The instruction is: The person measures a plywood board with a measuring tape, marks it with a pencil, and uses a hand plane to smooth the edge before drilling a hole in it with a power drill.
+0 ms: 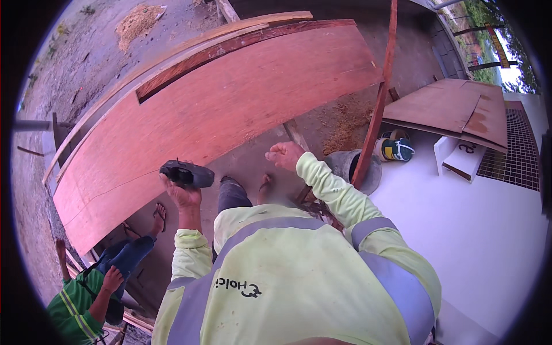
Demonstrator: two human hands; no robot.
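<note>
My left hand is raised and closed around a black power tool, held just below the near edge of a large reddish plywood sheet. My right hand is clenched in a fist with nothing visible in it, close to the sheet's lower right edge. Both sleeves are yellow-green, over a grey-striped vest. My feet show on the concrete below the hands.
Another person in green crouches at the lower left beside the sheet. A thin red wooden post stands to the right. A grey bucket, a yellow-blue can, stacked plywood pieces and a white floor lie right.
</note>
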